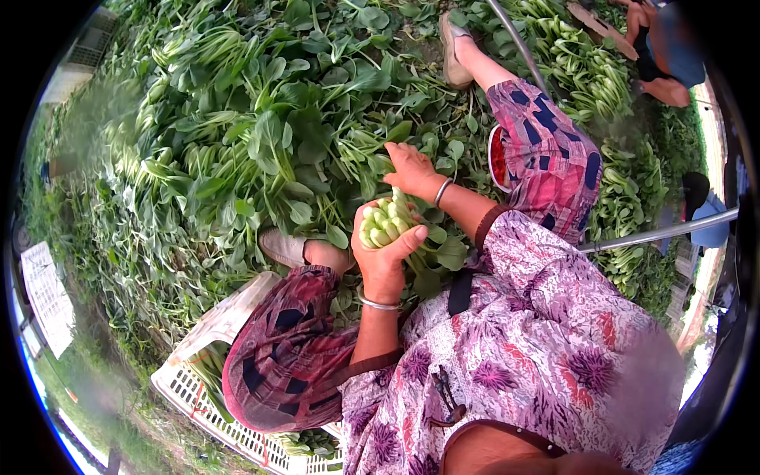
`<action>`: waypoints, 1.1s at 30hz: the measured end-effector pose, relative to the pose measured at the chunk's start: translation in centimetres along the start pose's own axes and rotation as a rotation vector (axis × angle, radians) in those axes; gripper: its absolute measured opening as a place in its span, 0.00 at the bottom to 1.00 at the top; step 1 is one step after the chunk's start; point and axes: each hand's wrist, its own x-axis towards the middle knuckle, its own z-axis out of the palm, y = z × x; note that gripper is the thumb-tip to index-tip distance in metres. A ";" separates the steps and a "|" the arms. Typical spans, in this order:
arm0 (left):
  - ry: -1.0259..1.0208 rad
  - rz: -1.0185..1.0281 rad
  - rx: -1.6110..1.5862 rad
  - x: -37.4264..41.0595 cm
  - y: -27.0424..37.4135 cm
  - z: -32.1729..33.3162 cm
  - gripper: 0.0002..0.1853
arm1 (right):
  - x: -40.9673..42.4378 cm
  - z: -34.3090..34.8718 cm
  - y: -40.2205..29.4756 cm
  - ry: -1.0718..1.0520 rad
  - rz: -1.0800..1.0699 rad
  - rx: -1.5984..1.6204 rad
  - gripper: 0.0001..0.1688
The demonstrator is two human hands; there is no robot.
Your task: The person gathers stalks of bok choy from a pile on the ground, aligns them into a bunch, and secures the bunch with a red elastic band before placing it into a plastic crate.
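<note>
My left hand [383, 261] is closed around a bunch of bok choy [386, 222], its pale stalk ends packed together facing up. The leaves [448, 252] hang out below the fist toward my lap. Just above it, my right hand [412, 169] reaches into the large heap of bok choy [279, 130]. Its fingertips and thumb are apart at either side of a green stalk [378, 165]; whether they grip it cannot be made out. Each wrist wears a silver bangle.
White slatted plastic crates [237, 433] holding greens stand beside my bent leg [285, 356]. A metal tube [659, 231] crosses at right, another [519, 41] above. More bok choy [585, 71] lies at upper right near another person [671, 53]. A white-rimmed red thing [497, 157] sits by my other leg.
</note>
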 end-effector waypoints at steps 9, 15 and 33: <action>0.020 0.085 -0.073 -0.4 1.0 0.1 0.30 | -1.4 -4.9 0.0 0.048 0.070 0.020 0.19; 0.090 0.211 -0.102 0.0 1.3 0.0 0.30 | -5.4 -11.1 -2.6 0.155 -0.208 0.543 0.27; -0.025 0.330 -0.218 -2.3 2.9 0.2 0.33 | -10.8 -12.4 -10.3 0.223 -0.515 0.673 0.19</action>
